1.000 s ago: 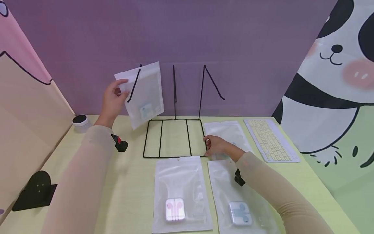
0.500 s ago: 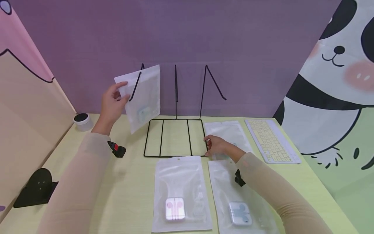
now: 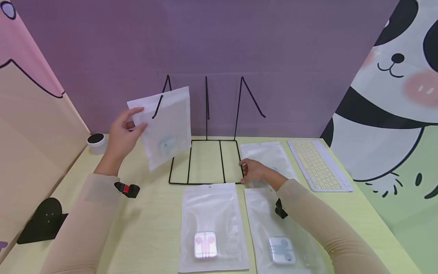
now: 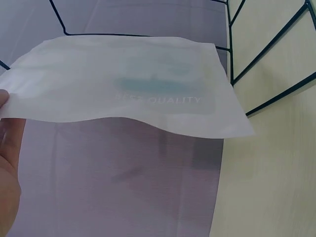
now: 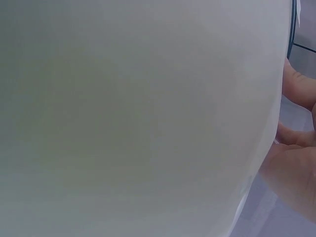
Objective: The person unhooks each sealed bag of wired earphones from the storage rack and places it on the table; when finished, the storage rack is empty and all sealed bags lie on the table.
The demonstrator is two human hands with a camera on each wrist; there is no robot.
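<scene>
My left hand pinches the left edge of a white zip pouch, which is tilted. A pale blue shape shows faintly through it. The left hook of a black wire display rack seems to pass through the pouch near its top edge, with the hook's tip in front. In the left wrist view, pale "QUALITY" lettering shows on the pouch. My right hand grips the right side bar of the rack's base near its front corner. Pouch material covers most of the right wrist view.
In front of the rack lie a pouch with pink earphones and a pouch with blue earphones. Another pouch lies partly behind my right hand. A white keyboard stands right, a small jar and black heart-topped stand left.
My left hand has drawn the pouch downward and nearer along the left hook, so more of the hook's upper part shows. The right hand stays on the rack base.
</scene>
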